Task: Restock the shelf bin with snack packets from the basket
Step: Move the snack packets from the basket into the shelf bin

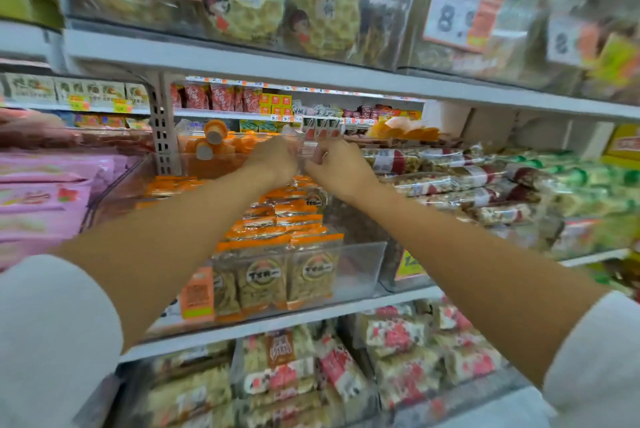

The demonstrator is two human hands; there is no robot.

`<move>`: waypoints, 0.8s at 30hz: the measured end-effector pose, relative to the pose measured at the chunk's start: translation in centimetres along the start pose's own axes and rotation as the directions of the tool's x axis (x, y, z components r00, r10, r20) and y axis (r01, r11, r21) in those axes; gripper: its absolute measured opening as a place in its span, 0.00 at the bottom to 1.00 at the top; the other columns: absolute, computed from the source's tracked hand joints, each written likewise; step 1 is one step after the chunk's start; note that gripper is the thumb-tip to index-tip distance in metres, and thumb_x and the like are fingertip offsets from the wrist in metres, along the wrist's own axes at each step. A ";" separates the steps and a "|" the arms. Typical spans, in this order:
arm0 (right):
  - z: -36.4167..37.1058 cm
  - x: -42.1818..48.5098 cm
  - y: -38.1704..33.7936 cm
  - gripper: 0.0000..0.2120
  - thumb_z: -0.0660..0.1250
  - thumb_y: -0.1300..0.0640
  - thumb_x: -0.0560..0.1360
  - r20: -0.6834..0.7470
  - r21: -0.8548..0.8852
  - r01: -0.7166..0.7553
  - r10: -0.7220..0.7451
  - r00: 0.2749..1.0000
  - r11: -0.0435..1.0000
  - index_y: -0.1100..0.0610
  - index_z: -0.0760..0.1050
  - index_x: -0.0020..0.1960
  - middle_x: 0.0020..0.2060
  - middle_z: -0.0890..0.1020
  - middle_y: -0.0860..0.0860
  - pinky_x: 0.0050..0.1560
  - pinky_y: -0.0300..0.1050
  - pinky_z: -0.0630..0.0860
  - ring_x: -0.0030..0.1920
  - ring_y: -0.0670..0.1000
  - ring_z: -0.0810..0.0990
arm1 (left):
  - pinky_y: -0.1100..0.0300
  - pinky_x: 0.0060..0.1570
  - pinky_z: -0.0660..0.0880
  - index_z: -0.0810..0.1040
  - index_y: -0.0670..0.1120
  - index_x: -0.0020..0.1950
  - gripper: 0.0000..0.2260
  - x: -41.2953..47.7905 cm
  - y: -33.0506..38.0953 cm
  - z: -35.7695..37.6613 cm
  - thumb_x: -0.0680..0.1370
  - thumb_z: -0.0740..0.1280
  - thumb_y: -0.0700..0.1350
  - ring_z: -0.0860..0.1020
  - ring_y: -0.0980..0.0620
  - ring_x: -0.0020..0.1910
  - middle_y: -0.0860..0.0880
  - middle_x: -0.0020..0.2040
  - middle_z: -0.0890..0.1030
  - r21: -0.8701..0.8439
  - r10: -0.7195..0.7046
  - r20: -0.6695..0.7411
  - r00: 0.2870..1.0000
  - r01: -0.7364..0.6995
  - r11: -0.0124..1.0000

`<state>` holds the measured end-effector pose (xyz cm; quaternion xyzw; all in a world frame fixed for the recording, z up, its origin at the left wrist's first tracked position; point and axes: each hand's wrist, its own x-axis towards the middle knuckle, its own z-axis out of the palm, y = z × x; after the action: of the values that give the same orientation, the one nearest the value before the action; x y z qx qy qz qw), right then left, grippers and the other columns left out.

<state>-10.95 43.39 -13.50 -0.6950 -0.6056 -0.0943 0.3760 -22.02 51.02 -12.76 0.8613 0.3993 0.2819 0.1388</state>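
A clear plastic shelf bin [360, 271] on the middle shelf holds rows of orange-topped snack packets [287, 275]. Both of my arms reach over the packets to the back of the bin. My left hand [273, 160] and my right hand [332, 164] are side by side there, fingers curled around a clear plastic edge or wrapper [301, 147] between them. Blur hides what exactly they grip. No basket shows in the view.
The shelf above [242, 60] carries clear bins of round cracker packs and price cards. Pink packs [38, 199] lie to the left, long nut-bar packs [467, 181] to the right. The lower shelf holds red-and-white snack bags [398, 351].
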 end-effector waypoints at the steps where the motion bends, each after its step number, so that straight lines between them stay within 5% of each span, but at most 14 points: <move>1: -0.7 -1.6 -0.3 0.15 0.67 0.50 0.74 -0.027 0.005 -0.014 0.014 1.000 1.000 0.55 0.72 0.31 0.27 0.76 0.52 0.31 0.41 0.66 0.30 0.50 0.74 | 0.56 0.34 0.67 0.80 0.43 0.51 0.09 -1.9 0.8 0.0 0.81 0.60 0.42 0.75 0.41 0.42 0.42 0.43 0.80 -0.011 0.008 -0.038 0.999 -0.008 1.000; 6: -4.3 -9.8 -0.3 0.14 0.65 0.51 0.75 -0.109 0.005 -0.087 0.087 0.990 0.996 0.58 0.74 0.35 0.31 0.79 0.55 0.34 0.46 0.71 0.33 0.55 0.77 | 0.56 0.32 0.66 0.72 0.48 0.38 0.13 -10.4 4.4 0.7 0.81 0.57 0.46 0.73 0.45 0.35 0.45 0.39 0.78 0.074 0.061 -0.190 0.980 -0.047 0.996; 8: -5.7 -13.4 0.1 0.14 0.65 0.51 0.76 -0.094 0.016 -0.098 0.099 0.991 0.995 0.56 0.73 0.35 0.30 0.77 0.55 0.34 0.48 0.73 0.33 0.56 0.77 | 0.54 0.37 0.71 0.77 0.49 0.43 0.09 -13.2 5.7 1.6 0.80 0.60 0.46 0.74 0.47 0.40 0.49 0.41 0.77 -0.003 0.113 -0.158 0.981 -0.115 0.993; 16: -7.8 -27.9 4.4 0.10 0.67 0.52 0.73 0.074 -0.022 -0.288 0.289 0.954 0.957 0.51 0.71 0.35 0.28 0.73 0.48 0.35 0.44 0.67 0.34 0.53 0.74 | 0.58 0.41 0.73 0.81 0.47 0.41 0.08 -22.4 9.8 9.5 0.79 0.66 0.41 0.77 0.49 0.41 0.49 0.39 0.79 -0.259 0.148 0.187 0.971 -0.096 0.961; 21: -7.3 -35.9 8.7 0.12 0.68 0.48 0.76 0.158 0.035 -0.428 0.418 0.895 0.903 0.52 0.73 0.38 0.26 0.74 0.47 0.32 0.43 0.69 0.29 0.49 0.73 | 0.55 0.40 0.75 0.83 0.34 0.47 0.09 -26.8 11.0 16.9 0.78 0.66 0.39 0.75 0.53 0.32 0.41 0.39 0.81 -0.265 0.111 0.434 0.894 0.008 0.964; 24: -6.3 -39.9 11.0 0.09 0.68 0.51 0.75 0.183 0.059 -0.518 0.501 0.846 0.853 0.54 0.76 0.40 0.26 0.74 0.47 0.31 0.42 0.66 0.29 0.48 0.72 | 0.58 0.36 0.76 0.83 0.37 0.46 0.08 -29.3 11.8 21.1 0.79 0.67 0.40 0.78 0.51 0.36 0.45 0.39 0.81 -0.317 0.065 0.543 0.837 0.133 0.939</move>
<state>-8.75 8.73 -36.99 -0.8150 -0.4319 0.0976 0.3738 -17.55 20.69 -35.26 0.8607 0.3034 0.0872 0.3995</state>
